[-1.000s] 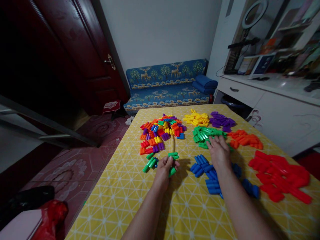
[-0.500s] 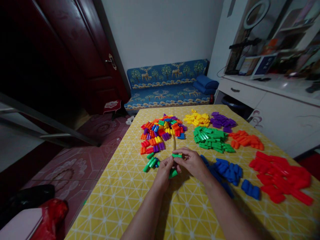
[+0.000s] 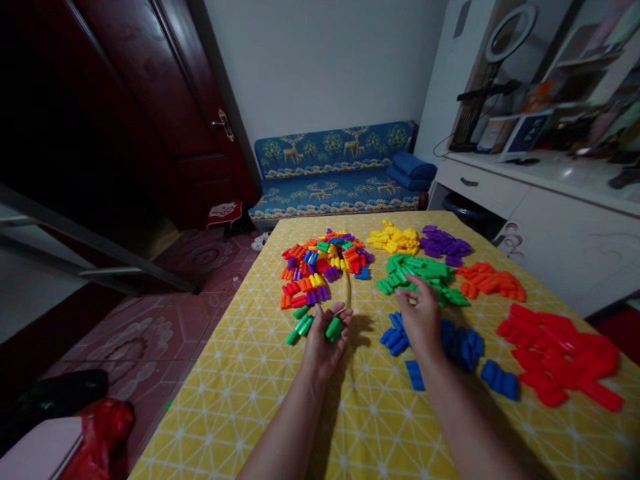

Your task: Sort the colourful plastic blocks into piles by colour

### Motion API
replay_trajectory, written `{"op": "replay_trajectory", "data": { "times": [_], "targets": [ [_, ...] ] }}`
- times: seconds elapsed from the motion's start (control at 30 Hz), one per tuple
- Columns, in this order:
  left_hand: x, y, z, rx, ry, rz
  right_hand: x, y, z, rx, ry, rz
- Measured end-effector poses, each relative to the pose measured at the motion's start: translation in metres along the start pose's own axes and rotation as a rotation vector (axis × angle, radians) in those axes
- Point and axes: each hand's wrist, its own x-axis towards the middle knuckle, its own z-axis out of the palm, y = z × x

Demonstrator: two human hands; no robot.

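My left hand (image 3: 320, 350) is cupped palm up above the yellow patterned tablecloth, with a green plastic block (image 3: 334, 329) held in its fingers. A few more green blocks (image 3: 301, 326) lie just to its left, partly hidden by the hand. My right hand (image 3: 421, 317) is over the near edge of the green block pile (image 3: 419, 270), thumb and fingers apart, nothing visible between them. Under and beside its wrist are blue blocks (image 3: 463, 343), some covered by the forearm. A mixed-colour heap of blocks (image 3: 325, 257) sits beyond my left hand.
Sorted piles of yellow blocks (image 3: 394, 237), purple blocks (image 3: 445, 245), orange blocks (image 3: 491, 281) and red blocks (image 3: 560, 353) spread along the right side of the table (image 3: 260, 413). A blue patterned sofa (image 3: 335, 173) stands behind, a white cabinet (image 3: 575, 220) to the right.
My hands were together around a green block; they have parted. My right hand moved right to the green pile and its fingers opened. My left hand turned palm up, keeping a green block.
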Motion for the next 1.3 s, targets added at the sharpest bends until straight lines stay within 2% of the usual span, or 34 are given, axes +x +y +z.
{"op": "replay_trajectory", "data": {
  "times": [0.07,0.17,0.23,0.3,0.37,0.43,0.53,0.63,0.7,0.77,0.9,0.97,1.03,1.1,1.2,1.3],
  "targets": [
    [-0.002,0.003,0.004,-0.090,0.018,-0.024,-0.007,-0.011,0.002,-0.006,-0.090,-0.012],
    [-0.004,0.005,0.006,-0.151,-0.047,-0.037,-0.025,-0.029,0.011,0.050,-0.449,0.022],
    [-0.005,0.006,0.005,-0.141,-0.102,-0.040,-0.038,-0.036,0.018,0.067,-0.649,-0.023],
    [-0.006,0.006,0.003,-0.108,-0.130,-0.043,-0.050,-0.038,0.024,0.042,-0.758,-0.098],
    [-0.008,0.006,0.002,-0.065,-0.157,-0.047,-0.058,-0.037,0.029,0.006,-0.802,-0.141],
    [-0.011,0.006,0.003,-0.005,-0.203,-0.053,-0.063,-0.035,0.032,-0.007,-0.795,-0.160],
    [-0.015,0.003,0.005,0.109,-0.277,-0.041,-0.063,-0.032,0.033,0.027,-0.711,-0.178],
    [-0.013,-0.008,0.005,0.245,-0.306,0.033,-0.058,-0.029,0.031,0.073,-0.577,-0.064],
    [-0.010,-0.014,0.004,0.382,-0.281,0.104,-0.056,-0.026,0.029,0.104,-0.483,0.047],
    [-0.008,-0.015,0.001,0.608,-0.194,0.241,-0.054,-0.023,0.027,0.138,-0.427,0.139],
    [-0.011,0.004,-0.005,1.216,0.123,0.774,-0.053,-0.020,0.027,0.188,-0.381,0.229],
    [-0.014,0.018,-0.008,1.487,0.294,0.929,-0.053,-0.021,0.028,0.207,-0.373,0.224],
    [-0.016,0.029,-0.010,1.707,0.467,0.917,-0.054,-0.021,0.028,0.219,-0.376,0.222],
    [-0.016,0.034,-0.014,1.852,0.581,0.807,-0.056,-0.021,0.029,0.214,-0.383,0.224],
    [-0.012,0.033,-0.020,1.965,0.596,0.660,-0.058,-0.018,0.029,0.196,-0.394,0.215],
    [-0.008,0.030,-0.026,2.021,0.548,0.631,-0.059,-0.014,0.030,0.180,-0.410,0.207]
  ]
}}
